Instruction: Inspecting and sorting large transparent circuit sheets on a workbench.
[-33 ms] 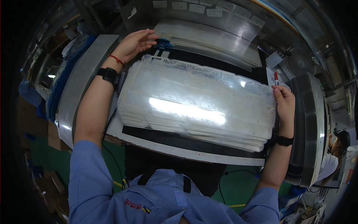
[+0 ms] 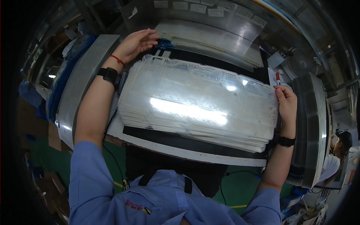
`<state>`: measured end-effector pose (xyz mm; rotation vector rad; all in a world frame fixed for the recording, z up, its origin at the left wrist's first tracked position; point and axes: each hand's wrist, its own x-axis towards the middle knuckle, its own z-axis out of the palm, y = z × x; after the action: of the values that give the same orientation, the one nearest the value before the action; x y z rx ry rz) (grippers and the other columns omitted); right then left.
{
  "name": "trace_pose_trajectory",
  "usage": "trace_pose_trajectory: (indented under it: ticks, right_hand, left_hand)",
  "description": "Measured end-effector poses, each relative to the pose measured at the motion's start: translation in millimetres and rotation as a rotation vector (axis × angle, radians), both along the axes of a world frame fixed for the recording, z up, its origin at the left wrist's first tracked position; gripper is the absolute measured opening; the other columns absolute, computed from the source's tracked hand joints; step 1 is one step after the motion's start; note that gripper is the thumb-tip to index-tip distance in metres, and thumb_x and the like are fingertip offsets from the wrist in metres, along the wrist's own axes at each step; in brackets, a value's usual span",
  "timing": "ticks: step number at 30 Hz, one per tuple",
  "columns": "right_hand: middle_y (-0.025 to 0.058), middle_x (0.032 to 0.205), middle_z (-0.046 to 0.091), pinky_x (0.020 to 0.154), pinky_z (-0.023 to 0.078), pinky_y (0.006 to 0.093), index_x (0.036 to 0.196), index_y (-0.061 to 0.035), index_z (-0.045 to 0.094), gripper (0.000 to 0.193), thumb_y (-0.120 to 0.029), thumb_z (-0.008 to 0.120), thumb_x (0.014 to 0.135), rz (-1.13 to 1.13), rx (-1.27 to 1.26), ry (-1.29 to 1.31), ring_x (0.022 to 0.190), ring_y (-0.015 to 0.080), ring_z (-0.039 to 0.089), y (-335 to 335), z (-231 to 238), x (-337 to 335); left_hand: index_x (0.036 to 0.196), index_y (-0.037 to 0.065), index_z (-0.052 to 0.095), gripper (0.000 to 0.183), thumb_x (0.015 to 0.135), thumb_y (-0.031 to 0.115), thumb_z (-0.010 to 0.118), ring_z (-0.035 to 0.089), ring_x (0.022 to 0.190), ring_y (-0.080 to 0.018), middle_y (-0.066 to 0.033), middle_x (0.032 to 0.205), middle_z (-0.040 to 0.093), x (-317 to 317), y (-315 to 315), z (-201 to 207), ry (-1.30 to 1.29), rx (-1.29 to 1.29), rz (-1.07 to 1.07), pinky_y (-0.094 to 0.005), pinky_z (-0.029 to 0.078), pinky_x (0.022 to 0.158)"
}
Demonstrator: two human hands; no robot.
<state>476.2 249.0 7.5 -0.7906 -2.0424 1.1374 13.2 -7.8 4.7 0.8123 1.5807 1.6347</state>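
A stack of clear, thin plastic sheets [image 2: 180,95] with moulded outlines along the far edge lies on the dark-topped table before me. My right hand [image 2: 287,101] is closed, thumb and fingers pinching the far right corner of the top sheet. Beyond the stack's far left corner, my left hand [image 2: 140,43] is raised with its fingers stretched out and nothing in them. Its fingertips are nearest to a small cluster of blue pieces [image 2: 164,43]; whether they touch cannot be seen. Pale strips [image 2: 162,55] lie between that cluster and the stack.
Behind stands another pile of pale sheets [image 2: 210,35] under a transparent panel. A red-capped marker [image 2: 278,77], a white bottle [image 2: 275,60] and a fan [image 2: 302,62] are at the far right. Tall grey stacks [image 2: 84,84] flank the table. Another person [image 2: 339,148] is at right.
A bright reflection on the far right part of the top sheet has grown, so the sheet seems to have flexed slightly. Both hands stay where they were.
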Motion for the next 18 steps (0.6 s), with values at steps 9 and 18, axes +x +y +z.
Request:
trace_pose_trajectory:
  ticks: [9, 18]
  right_hand:
    - [-0.0024, 0.083, 0.059, 0.068, 0.038, 0.0168, 0.096, -0.0001, 0.063, 0.018, -0.017, 0.056, 0.094, -0.063, -0.004, 0.239, 0.074, 0.0038, 0.048, -3, 4, -5]
    - [-0.0027, 0.081, 0.059, 0.066, 0.039, 0.0174, 0.100, 0.0005, 0.062, 0.020, -0.018, 0.055, 0.095, -0.252, -0.080, 0.210, 0.071, 0.0039, 0.048, 6, -3, -1]
  left_hand:
    - [0.123, -0.001, 0.049, 0.041, 0.100, 0.033, 0.039, 0.062, 0.089, -0.0128, -0.0106, 0.108, 0.063, -1, -1, 1, -0.019, 0.002, -0.101, -0.0234, 0.052, 0.079]
    - [0.103, 0.004, 0.061, 0.029, 0.094, 0.031, 0.055, 0.053, 0.064, -0.0037, -0.0019, 0.084, 0.065, 6, -6, 2, 0.201, -0.043, -0.370, -0.0149, 0.046, 0.061]
